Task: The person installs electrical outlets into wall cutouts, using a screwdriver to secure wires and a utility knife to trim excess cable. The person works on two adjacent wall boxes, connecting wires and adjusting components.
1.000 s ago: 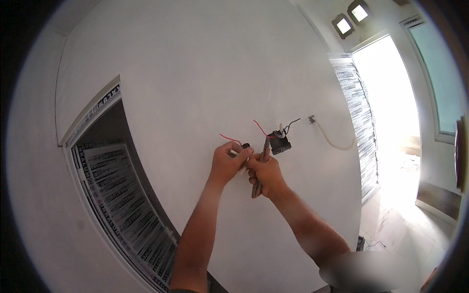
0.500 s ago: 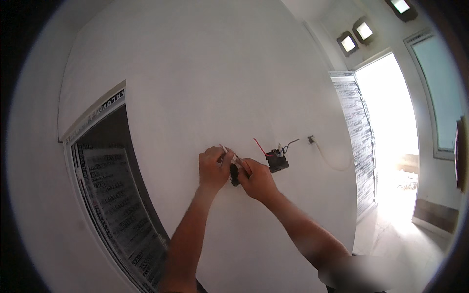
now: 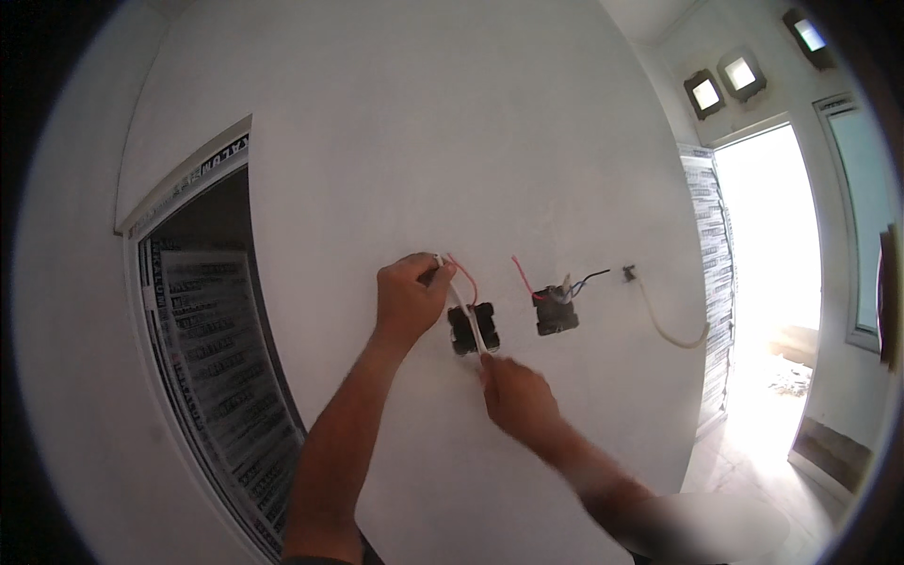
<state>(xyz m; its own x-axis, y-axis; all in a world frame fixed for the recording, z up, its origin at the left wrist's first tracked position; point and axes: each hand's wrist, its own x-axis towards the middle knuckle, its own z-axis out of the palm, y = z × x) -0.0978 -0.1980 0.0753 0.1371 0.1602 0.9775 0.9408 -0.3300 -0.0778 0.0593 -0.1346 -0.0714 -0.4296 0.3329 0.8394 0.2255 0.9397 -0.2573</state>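
Note:
A white cable stretches in front of a black wall box set into the white wall. My left hand is closed, pinching the cable's upper end above and left of the box. The lower end of the white length meets the fingertips of my closed right hand, just below the box; whether a small tool is also in those fingers cannot be seen. A red wire arcs from the box up to my left fingertips.
A second black wall box to the right has a red wire and dark wires sticking out. Farther right, a pale cable hangs from a small hole. A doorway stands at left, a bright open doorway at right.
My hands have moved apart: the right has gone down below the box, the left slightly up. The white cable between them and the box behind are now exposed. The view has shifted a little.

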